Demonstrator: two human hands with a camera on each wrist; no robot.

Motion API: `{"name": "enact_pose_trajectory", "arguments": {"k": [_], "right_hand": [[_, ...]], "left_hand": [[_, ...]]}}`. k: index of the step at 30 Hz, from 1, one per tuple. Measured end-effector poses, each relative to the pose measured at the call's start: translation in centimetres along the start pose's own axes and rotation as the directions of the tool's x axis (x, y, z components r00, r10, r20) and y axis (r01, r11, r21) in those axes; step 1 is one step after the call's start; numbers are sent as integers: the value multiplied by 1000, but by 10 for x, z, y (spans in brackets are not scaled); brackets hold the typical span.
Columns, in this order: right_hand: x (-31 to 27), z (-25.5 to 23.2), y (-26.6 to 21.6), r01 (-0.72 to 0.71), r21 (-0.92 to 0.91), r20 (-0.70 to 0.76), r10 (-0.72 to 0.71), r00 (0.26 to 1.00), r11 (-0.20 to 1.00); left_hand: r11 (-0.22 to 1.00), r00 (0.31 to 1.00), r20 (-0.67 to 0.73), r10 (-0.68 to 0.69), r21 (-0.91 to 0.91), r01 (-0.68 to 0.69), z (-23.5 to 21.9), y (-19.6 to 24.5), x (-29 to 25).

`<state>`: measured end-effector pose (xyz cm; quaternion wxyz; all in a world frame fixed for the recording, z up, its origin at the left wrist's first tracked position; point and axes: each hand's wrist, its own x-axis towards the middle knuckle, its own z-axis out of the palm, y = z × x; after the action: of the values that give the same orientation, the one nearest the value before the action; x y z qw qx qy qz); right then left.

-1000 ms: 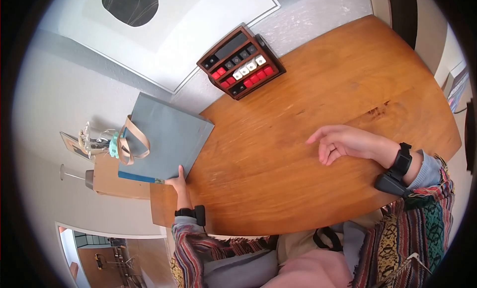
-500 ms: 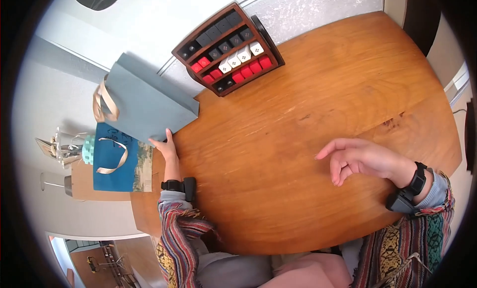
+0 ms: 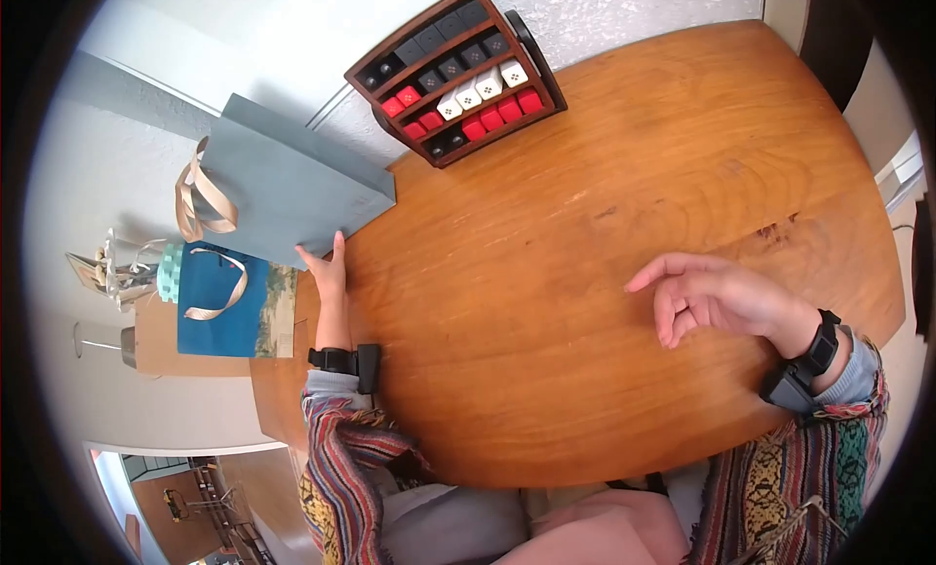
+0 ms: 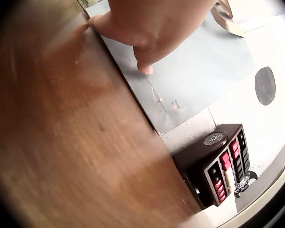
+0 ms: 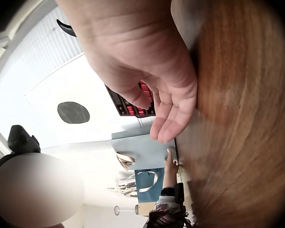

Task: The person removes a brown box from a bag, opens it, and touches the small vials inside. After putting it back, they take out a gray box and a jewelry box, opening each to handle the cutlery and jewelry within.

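A grey-blue paper gift bag [image 3: 283,185] with beige ribbon handles stands upright at the table's left back. My left hand [image 3: 327,272] touches the lower part of its near side, thumb and a finger spread apart. In the left wrist view the bag's face [image 4: 199,76] shows behind the hand, with a fingertip down by its bottom edge. A darker blue gift bag [image 3: 224,297] with a printed picture is beside it, partly covered by the grey-blue one. Over the right half of the table, my right hand [image 3: 717,297] hovers with loosely bent fingers, holding nothing.
A dark wooden rack [image 3: 448,77] of red, white, grey and black blocks stands at the back against the wall. Past the blue bag are a mint-green textured vase [image 3: 170,272] and a brown box [image 3: 185,355]. The wooden table [image 3: 546,370] has a curved front edge.
My left hand and the grey-blue bag have shifted left and back, exposing the blue bag. The head view has also turned. My right hand stays loosely bent above the table.
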<state>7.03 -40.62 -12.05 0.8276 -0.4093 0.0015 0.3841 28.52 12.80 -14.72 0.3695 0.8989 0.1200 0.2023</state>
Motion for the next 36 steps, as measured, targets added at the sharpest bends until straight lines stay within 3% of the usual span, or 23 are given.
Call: {"name": "enact_pose_trajectory", "arguments": {"k": [2,5,8,10,12,13,17,20,22,24,27,30,33,36], "right_hand": [[0,1,0,4,-18,3,-4,1000,1000],[-1,-1,1,15,-33,1,-15,1000,999],[-1,-2,3,34,-40,14,-34,999,999],[-1,-3,3,40,-44,18,-39,999,998],[-1,-2,3,40,-56,24,-39,999,998],[-2,-1,2,40,-63,22,-39,999,997],[-2,0,3,43,-84,15,-42,999,996],[-1,-1,3,42,-84,20,-40,999,996],[-1,-3,4,50,-79,27,-48,998,996],[0,-2,3,56,-79,27,-54,998,995],[-1,-2,2,56,-90,25,-54,998,994],[0,-3,2,55,-89,30,-53,998,994],[-1,-6,3,64,-85,38,-61,997,994],[-1,-6,5,69,-84,41,-66,997,994]], "left_hand": [[990,999,33,-4,-141,8,-6,13,-8],[989,997,9,80,-127,-78,-21,30,-9],[958,958,-71,278,91,-271,-59,15,15],[817,843,-166,512,397,-418,-115,37,14],[596,709,-205,675,719,-359,-159,39,16],[526,684,-223,695,806,-272,-181,45,13],[192,547,-223,807,975,115,-268,39,15],[199,695,-329,640,944,264,-321,16,23],[197,856,-193,479,974,109,-351,-9,35],[214,968,-24,250,976,-31,-356,-11,32],[256,955,-18,295,965,-61,-348,1,17],[119,909,-48,413,993,-1,-335,30,8],[154,930,-4,367,986,-57,-326,48,3],[73,924,136,358,982,-173,-305,75,-20]]}}
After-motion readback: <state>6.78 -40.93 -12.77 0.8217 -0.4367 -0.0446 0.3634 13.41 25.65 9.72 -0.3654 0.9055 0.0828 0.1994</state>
